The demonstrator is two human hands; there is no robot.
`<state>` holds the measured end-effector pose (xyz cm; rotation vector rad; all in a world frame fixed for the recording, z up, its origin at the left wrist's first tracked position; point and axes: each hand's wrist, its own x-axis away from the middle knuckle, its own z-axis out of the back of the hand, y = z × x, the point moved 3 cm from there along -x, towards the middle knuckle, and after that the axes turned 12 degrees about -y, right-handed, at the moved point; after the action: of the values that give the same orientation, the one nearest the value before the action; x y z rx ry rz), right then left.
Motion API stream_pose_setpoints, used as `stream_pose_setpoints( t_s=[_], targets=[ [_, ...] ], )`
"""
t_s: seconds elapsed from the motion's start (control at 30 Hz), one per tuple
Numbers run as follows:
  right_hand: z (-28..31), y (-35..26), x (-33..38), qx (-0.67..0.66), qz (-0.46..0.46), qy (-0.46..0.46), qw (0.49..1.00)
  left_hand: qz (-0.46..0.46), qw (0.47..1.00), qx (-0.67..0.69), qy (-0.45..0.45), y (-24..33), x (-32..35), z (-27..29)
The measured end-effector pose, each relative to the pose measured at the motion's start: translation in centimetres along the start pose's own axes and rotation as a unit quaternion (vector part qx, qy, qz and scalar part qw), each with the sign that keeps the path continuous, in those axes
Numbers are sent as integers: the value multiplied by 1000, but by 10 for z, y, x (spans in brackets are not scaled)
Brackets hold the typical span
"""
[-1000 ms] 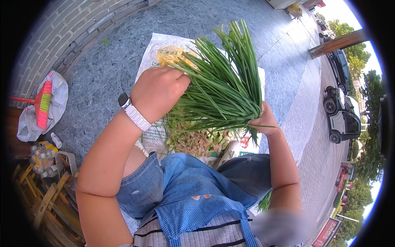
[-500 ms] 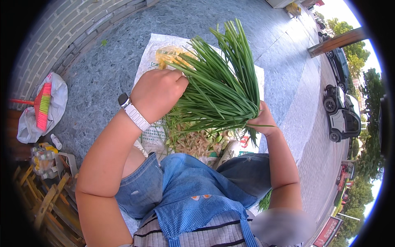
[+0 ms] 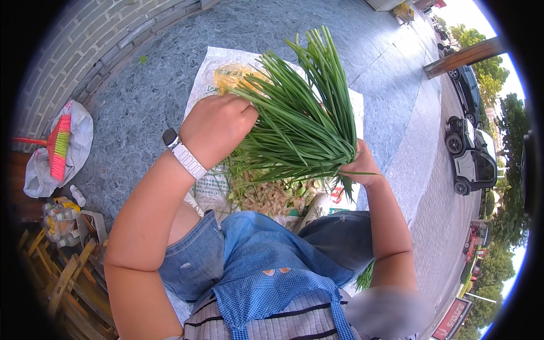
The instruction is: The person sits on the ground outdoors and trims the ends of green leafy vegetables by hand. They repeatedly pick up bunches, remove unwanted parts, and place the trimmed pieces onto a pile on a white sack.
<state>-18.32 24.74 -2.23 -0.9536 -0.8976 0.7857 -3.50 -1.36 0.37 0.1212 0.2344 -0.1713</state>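
Note:
My right hand [image 3: 362, 165] is closed round a thick bunch of long green garlic chives [image 3: 309, 122], lifted above a white woven sack [image 3: 204, 79]. The stalks fan out up and to the left, and a few leaf ends hang below the fist. At the left edge of the fan, my left hand [image 3: 218, 126] is closed with curled fingers on some stalks; its fingertips are hidden behind the hand. A watch [image 3: 184, 156] with a white band is on the left wrist. Under the bunch, brown and pale green trimmings [image 3: 272, 197] lie in a heap on the sack.
A crumpled yellow plastic bag [image 3: 229, 75] lies on the sack's far part. To the left are a red broom head [image 3: 59, 147] on a white bag, plastic bottles [image 3: 59, 222] and wooden chairs [image 3: 65, 277]. Parked cars [image 3: 471, 156] stand far right.
The fanned stalks have shifted very slightly to the left, and my left hand has moved a touch the same way. Both hands keep their hold.

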Motion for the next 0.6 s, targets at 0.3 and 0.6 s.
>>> stream_pose_setpoints(
  t_s=[0.3,0.6],
  targets=[
    [-1,3,-2,1,-20,14,1000,15,996,46,69,-4,0,-3],
    [17,24,4,-12,-65,84,994,230,922,296,92,-56,17,22]
  ],
)
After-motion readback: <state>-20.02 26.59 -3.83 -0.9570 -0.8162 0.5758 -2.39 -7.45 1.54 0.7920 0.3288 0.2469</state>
